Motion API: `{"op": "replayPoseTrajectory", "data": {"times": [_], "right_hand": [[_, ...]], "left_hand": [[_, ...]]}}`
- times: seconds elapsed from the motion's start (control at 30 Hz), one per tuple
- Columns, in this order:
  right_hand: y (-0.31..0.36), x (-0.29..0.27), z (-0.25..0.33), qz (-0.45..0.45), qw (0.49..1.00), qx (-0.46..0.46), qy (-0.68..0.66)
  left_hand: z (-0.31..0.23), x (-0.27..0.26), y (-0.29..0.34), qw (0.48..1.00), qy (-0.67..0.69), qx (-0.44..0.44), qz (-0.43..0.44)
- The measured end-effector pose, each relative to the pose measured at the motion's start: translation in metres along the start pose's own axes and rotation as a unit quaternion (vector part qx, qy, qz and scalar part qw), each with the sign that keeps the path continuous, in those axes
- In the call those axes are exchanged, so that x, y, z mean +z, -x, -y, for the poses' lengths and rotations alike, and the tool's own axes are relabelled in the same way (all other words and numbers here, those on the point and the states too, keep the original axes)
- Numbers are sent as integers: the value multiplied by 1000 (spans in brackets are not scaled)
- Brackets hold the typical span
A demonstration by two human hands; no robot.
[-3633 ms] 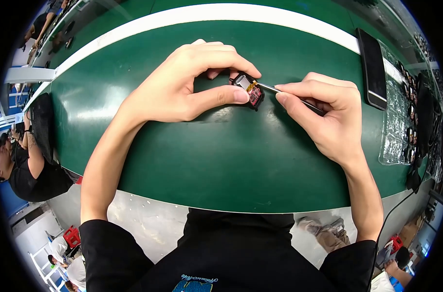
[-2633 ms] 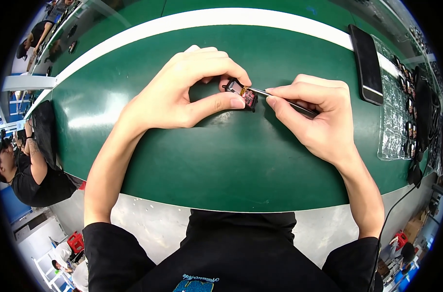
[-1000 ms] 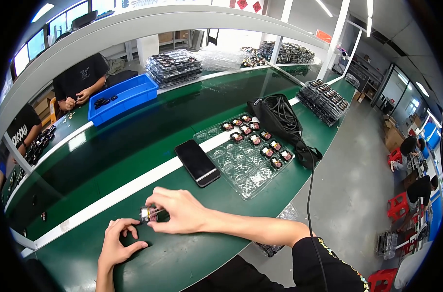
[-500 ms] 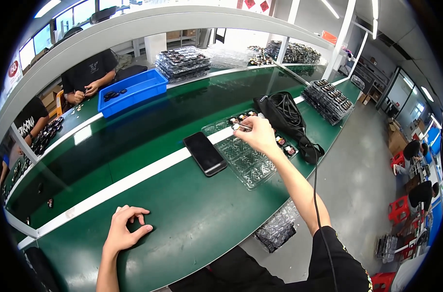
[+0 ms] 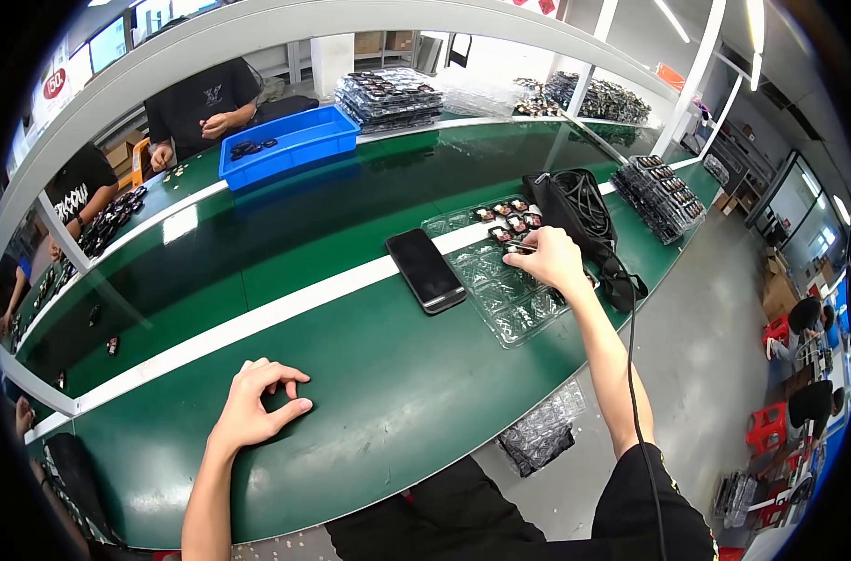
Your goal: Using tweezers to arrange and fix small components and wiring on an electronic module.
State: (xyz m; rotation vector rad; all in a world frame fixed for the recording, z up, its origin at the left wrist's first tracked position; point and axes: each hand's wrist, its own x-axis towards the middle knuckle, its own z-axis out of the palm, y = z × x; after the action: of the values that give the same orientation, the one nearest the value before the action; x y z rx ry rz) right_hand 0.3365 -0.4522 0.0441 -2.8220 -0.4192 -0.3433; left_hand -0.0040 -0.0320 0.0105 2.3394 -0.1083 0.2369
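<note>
- "Right hand [image 5: 554, 261] has moved from beside the left hand [image 5: 249, 411] to the clear tray [image 5: 500, 307]."
- "And each grip?"
- "Right's pinched on a thin tool [image 5: 521, 247]; I can't tell what else. Left's curled, gap open, empty, over the bench [image 5: 374, 393]."
- "Progress?"
- "Small modules [image 5: 516, 223] sit in the tray's far pockets; several nearer ones look bare."

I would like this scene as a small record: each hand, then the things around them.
Left hand: loosely curled, holding nothing visible
Right hand: at the clear tray, holding a slim tool
Tray contents: small black modules in some compartments
Phone: lying left of the tray
Right of tray: black bag, coiled cable
Farther off: blue bin
</note>
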Motion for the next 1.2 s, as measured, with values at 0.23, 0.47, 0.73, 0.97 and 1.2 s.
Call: {"op": "replayPoseTrajectory", "data": {"times": [0.23, 0.47, 0.73, 0.97, 1.2], "right_hand": [[-25, 26, 24, -20, 999, 0, -33], [0, 15, 73, -47, 965, -145, -214], [115, 41, 240, 83, 873, -398, -268], [130, 79, 243, 87, 846, -401, -339], [126, 77, 246, 142, 849, -356, -363]], "left_hand": [[6, -4, 11, 1000, -18, -23, 1], [16, -3, 6, 998, 53, 10, -13], [54, -36, 19, 971, -62, -22, -230], [171, -137, 60, 770, -371, -299, -423], [227, -179, 79, 753, -331, -371, -431]]}}
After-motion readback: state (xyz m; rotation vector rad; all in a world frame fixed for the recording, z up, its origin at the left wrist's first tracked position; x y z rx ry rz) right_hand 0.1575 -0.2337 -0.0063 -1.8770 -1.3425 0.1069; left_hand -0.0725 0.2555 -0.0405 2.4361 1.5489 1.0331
